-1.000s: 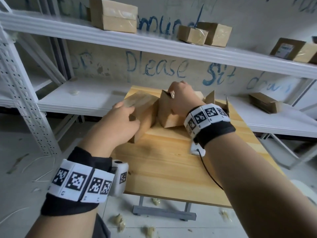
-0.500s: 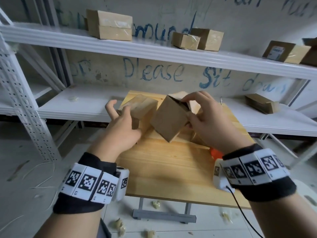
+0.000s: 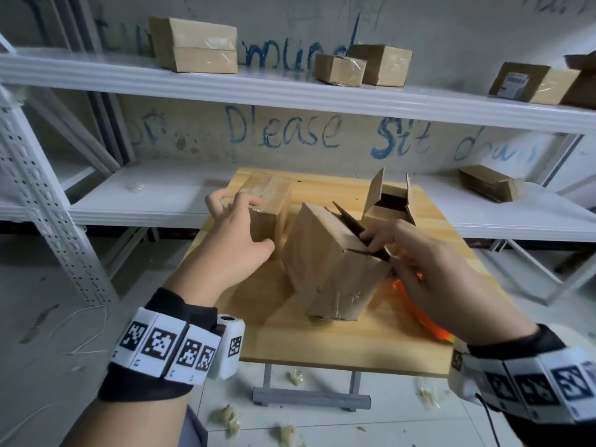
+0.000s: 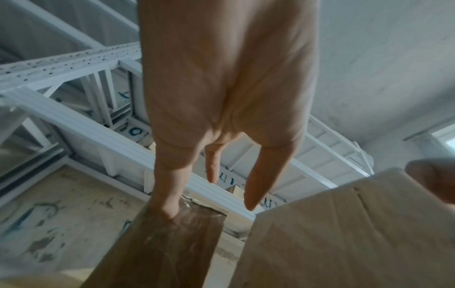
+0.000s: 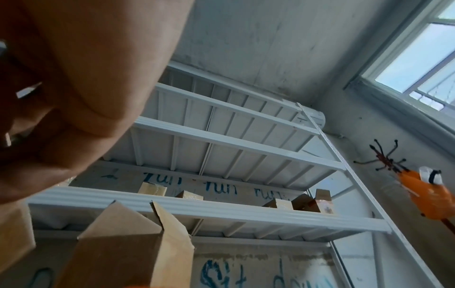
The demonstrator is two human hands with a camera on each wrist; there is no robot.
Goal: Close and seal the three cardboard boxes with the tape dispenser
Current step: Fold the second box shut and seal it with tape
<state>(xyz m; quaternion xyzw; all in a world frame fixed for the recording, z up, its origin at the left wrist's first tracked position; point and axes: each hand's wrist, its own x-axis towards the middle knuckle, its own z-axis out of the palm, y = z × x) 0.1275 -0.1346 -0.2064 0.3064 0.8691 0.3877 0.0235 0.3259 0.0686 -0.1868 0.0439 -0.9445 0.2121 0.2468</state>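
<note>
Soft, even daylight comes from the window [image 5: 418, 64] at upper right, with faint shadows. Wide-angle lenses bow the shelves [image 3: 290, 95] at the edges. Both wrist views are blurred close up.

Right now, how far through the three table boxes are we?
Done: the left box looks closed, with shiny tape over it; left hand touches it. In hand: the tilted middle box, flaps still open, right hand at them. Left: the far box, flaps upright. The orange tape dispenser lies on the table.
</note>
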